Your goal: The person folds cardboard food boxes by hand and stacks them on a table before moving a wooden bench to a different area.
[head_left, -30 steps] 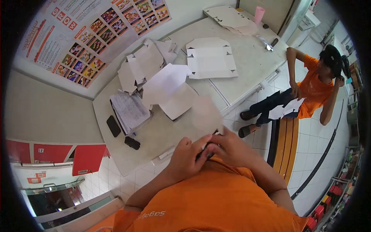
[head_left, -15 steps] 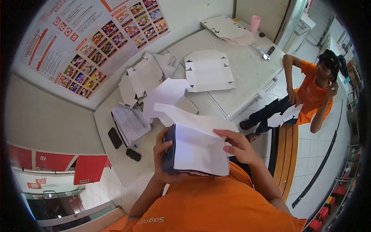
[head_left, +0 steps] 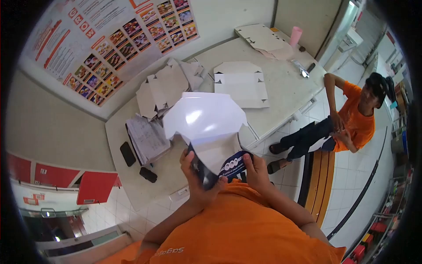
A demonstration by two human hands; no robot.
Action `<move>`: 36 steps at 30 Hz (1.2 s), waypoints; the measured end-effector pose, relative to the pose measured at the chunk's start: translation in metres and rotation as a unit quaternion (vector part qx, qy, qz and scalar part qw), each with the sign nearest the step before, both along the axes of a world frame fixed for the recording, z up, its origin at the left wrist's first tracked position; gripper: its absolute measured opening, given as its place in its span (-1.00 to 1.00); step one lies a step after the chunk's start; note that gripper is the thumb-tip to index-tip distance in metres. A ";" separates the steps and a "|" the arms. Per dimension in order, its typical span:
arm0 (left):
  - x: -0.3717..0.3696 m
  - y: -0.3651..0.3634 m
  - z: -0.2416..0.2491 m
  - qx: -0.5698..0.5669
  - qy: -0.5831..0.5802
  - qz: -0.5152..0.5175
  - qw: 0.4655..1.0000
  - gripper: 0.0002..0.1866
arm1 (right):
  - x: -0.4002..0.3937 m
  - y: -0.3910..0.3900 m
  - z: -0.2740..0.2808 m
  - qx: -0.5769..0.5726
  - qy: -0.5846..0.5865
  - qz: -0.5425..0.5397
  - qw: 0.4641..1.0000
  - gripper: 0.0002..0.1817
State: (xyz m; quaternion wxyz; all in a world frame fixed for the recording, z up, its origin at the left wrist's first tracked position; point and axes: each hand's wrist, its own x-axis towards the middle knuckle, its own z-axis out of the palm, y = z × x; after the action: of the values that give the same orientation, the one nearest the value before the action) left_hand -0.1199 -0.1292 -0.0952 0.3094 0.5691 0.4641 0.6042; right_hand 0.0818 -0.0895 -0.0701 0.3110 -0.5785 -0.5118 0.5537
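Observation:
A cardboard box (head_left: 215, 154), white inside and dark blue with printing outside, is held up close to my orange shirt. Its white lid flap (head_left: 204, 112) stands raised and points away from me. My left hand (head_left: 200, 178) grips the dark left wall, with the thumb toward the front panel. On the right corner, my right hand (head_left: 256, 171) has its thumb on the printed front panel (head_left: 233, 165) and its other fingers behind the wall, partly hidden.
Flat box blanks (head_left: 241, 86) lie on the table (head_left: 171, 193), with more stacked by the wall (head_left: 162, 90). Papers (head_left: 149, 136), a phone (head_left: 127, 154) and a small black object (head_left: 148, 174) lie left. A pink cup (head_left: 296, 36) stands far back. A person (head_left: 351, 112) sits on a wooden bench (head_left: 320, 185) at right.
The box has turned and tipped, so its printed front shows and the lid flap is spread out. Both hands have shifted their hold. The seated person's hands came together, and their white piece is out of sight.

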 end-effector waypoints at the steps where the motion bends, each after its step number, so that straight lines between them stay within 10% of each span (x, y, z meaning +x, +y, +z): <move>1: 0.000 0.000 0.009 0.003 -0.002 0.010 1.000 0.15 | 0.001 -0.002 -0.012 0.003 -0.002 0.010 1.000 -0.50; 5: -0.003 0.003 0.032 0.091 0.202 -0.067 0.973 -0.26 | 0.035 0.025 -0.055 -0.122 0.369 -0.024 0.921 -0.29; 9: 0.013 0.014 0.038 0.180 0.210 -0.197 0.941 -0.33 | 0.076 0.058 -0.143 -0.089 0.451 -0.122 0.880 -0.34; 13: 0.003 0.024 0.015 0.132 0.225 -0.140 0.955 -0.34 | 0.032 0.118 -0.089 0.071 0.091 0.024 0.993 -0.37; 15: -0.011 0.050 -0.010 0.108 0.008 -0.033 0.994 0.17 | -0.003 0.154 -0.055 0.189 -0.135 0.084 0.969 -0.37; 17: -0.047 0.061 -0.054 -0.016 0.017 0.130 0.991 -0.07 | -0.029 0.182 -0.042 0.226 -0.250 0.103 0.936 -0.36; 24: -0.110 0.084 -0.128 -0.169 0.215 0.094 0.957 -0.42 | -0.087 0.226 -0.102 0.220 -0.315 0.212 0.899 -0.36; 36: -0.130 0.081 -0.135 -0.155 0.281 0.106 0.941 -0.41 | -0.087 0.223 -0.108 0.272 -0.440 0.264 0.814 -0.60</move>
State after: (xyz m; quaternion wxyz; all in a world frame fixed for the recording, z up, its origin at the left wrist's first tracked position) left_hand -0.2501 -0.0479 -0.2305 0.1844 0.6083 0.6778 0.3694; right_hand -0.0053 0.1333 -0.1782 0.0392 -0.4952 -0.8567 0.1390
